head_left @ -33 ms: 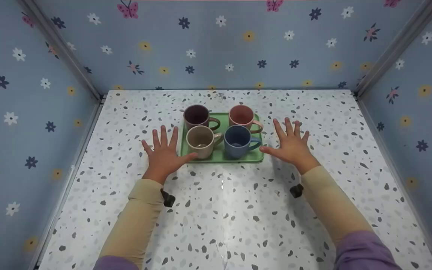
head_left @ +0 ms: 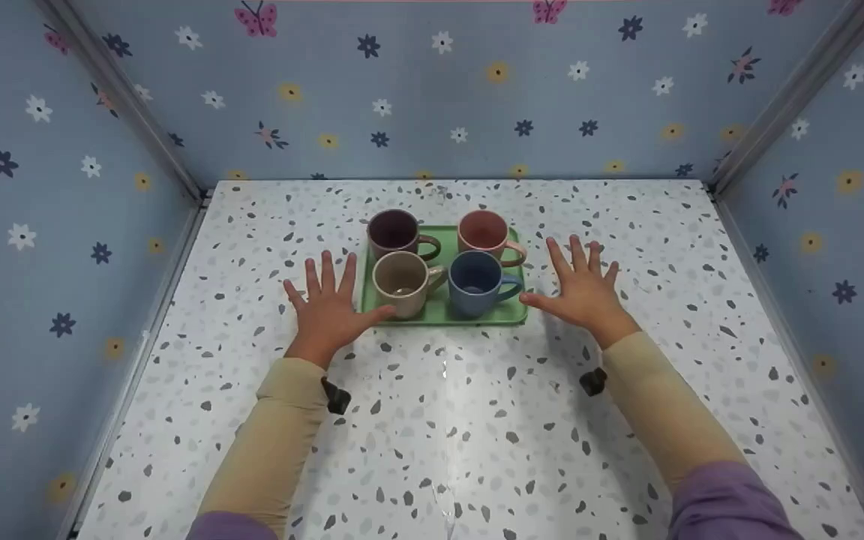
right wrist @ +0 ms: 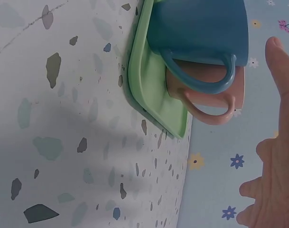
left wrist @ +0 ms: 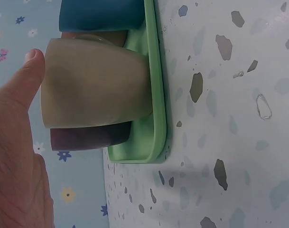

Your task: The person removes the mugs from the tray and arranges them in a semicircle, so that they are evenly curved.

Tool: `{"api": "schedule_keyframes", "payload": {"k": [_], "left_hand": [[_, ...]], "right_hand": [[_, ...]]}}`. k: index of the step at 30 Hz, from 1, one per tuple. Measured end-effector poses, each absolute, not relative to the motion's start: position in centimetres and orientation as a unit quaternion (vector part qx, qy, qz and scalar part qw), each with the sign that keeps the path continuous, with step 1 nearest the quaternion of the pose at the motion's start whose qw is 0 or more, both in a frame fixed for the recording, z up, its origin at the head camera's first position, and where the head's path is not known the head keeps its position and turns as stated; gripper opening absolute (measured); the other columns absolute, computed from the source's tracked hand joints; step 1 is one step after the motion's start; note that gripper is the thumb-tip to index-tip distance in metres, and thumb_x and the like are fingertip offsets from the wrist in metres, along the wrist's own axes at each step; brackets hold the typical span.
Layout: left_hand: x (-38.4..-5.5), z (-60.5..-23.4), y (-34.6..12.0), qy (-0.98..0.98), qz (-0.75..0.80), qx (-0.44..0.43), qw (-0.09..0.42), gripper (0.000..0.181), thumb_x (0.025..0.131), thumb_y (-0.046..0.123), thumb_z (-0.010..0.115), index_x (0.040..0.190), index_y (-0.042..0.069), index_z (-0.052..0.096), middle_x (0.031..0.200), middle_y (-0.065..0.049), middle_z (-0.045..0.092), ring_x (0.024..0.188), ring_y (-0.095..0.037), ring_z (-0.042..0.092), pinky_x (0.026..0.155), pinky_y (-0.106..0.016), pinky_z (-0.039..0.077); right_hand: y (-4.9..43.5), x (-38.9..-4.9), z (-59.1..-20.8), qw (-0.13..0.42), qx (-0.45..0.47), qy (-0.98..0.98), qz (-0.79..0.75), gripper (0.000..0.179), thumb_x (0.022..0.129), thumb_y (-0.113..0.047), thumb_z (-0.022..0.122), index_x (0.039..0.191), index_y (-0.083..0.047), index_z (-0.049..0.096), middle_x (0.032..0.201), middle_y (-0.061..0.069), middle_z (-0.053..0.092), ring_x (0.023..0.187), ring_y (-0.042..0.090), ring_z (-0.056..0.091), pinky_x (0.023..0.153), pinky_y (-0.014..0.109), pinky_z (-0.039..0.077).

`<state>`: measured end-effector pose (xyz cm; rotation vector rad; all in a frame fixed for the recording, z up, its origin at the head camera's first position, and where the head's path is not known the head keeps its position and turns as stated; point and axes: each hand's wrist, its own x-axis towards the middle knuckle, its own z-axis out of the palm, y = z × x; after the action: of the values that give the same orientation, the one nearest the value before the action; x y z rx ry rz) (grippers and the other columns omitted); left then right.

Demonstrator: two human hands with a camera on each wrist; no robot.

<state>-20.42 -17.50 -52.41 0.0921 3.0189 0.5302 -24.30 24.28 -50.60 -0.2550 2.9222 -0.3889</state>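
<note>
A green tray [head_left: 439,313] carries several upright mugs in two rows. At the back stand a dark purple mug [head_left: 393,234] and a pink mug [head_left: 482,231]; in front are a beige mug [head_left: 400,285] and a blue mug [head_left: 475,283]. All handles point right. My left hand [head_left: 329,311] is spread beside the tray's left side, its thumb close to the beige mug; the left wrist view shows a gap there. To the right of the tray my right hand [head_left: 586,292] is spread, thumb near the blue mug's handle. Neither hand holds anything.
The speckled white table [head_left: 439,420] carries the tray near its back. Blue flowered panels [head_left: 432,90] enclose it at the back and both sides, with metal corner posts [head_left: 124,97]. A small dark device [head_left: 337,396] sits at the left wrist, another dark device [head_left: 593,381] at the right.
</note>
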Motion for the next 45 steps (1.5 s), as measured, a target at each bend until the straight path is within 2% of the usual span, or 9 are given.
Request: {"api": "schedule_keyframes", "payload": {"k": [11,19,28,33,39,45], "left_hand": [[-20.7,-52.7,-17.6,0.985,0.163,0.024,0.056,0.122,0.076,0.095,0.041,0.164,0.023,-0.004,0.167,-0.015,-0.02,0.149,-0.037,-0.027,0.109,-0.07,-0.024],[-21.1,-54.2,-17.6,0.985,0.167,0.022,0.045,0.124,0.077,0.092,0.045,0.164,0.018,-0.001,0.167,-0.018,-0.014,0.152,-0.037,-0.022,0.112,-0.068,-0.022],[-21.7,-56.4,-16.5,0.983,0.174,0.023,0.062,0.128,0.076,0.092,0.048,0.164,0.011,0.0,0.169,-0.02,-0.004,0.154,-0.041,-0.008,0.116,-0.069,-0.012],[-21.9,-57.2,-15.6,0.98,0.183,0.025,0.07,0.128,0.077,0.09,0.048,0.163,0.008,0.001,0.169,-0.02,-0.002,0.154,-0.042,-0.007,0.117,-0.068,-0.01],[-21.8,-58.2,-15.2,0.982,0.174,0.023,0.063,0.122,0.082,0.085,0.048,0.163,0.005,0.004,0.169,-0.02,0.002,0.154,-0.041,-0.004,0.119,-0.067,-0.006],[-21.3,-58.9,-14.8,0.98,0.184,0.024,0.069,0.114,0.088,0.077,0.05,0.161,0.001,0.008,0.169,-0.019,0.004,0.155,-0.04,0.0,0.12,-0.065,-0.003]], "right_hand": [[24.3,-24.4,-50.4,0.079,-0.087,0.984,-0.135,0.121,0.077,-0.092,0.045,0.164,-0.024,-0.004,0.168,0.019,-0.012,0.15,0.045,-0.02,0.113,0.074,-0.01],[24.2,-25.0,-52.2,0.045,-0.095,0.981,-0.165,0.123,0.079,-0.087,0.052,0.164,-0.014,0.002,0.169,0.018,-0.003,0.153,0.04,-0.014,0.119,0.066,-0.008],[23.5,-25.2,-55.6,0.062,-0.095,0.975,-0.189,0.126,0.079,-0.086,0.053,0.163,-0.006,0.003,0.169,0.02,0.003,0.155,0.038,-0.003,0.122,0.062,-0.002],[22.7,-25.1,-57.3,0.079,-0.099,0.971,-0.205,0.127,0.08,-0.085,0.055,0.162,-0.003,0.002,0.169,0.018,0.004,0.156,0.034,-0.002,0.124,0.056,-0.002],[21.5,-24.8,-58.9,0.088,-0.106,0.964,-0.225,0.129,0.078,-0.084,0.058,0.162,-0.003,0.004,0.169,0.016,0.007,0.156,0.034,0.002,0.124,0.054,0.0],[21.0,-24.6,-60.2,0.113,-0.093,0.96,-0.239,0.134,0.074,-0.082,0.066,0.163,-0.006,0.0,0.17,0.013,0.003,0.156,0.03,-0.001,0.125,0.048,-0.005]]}}
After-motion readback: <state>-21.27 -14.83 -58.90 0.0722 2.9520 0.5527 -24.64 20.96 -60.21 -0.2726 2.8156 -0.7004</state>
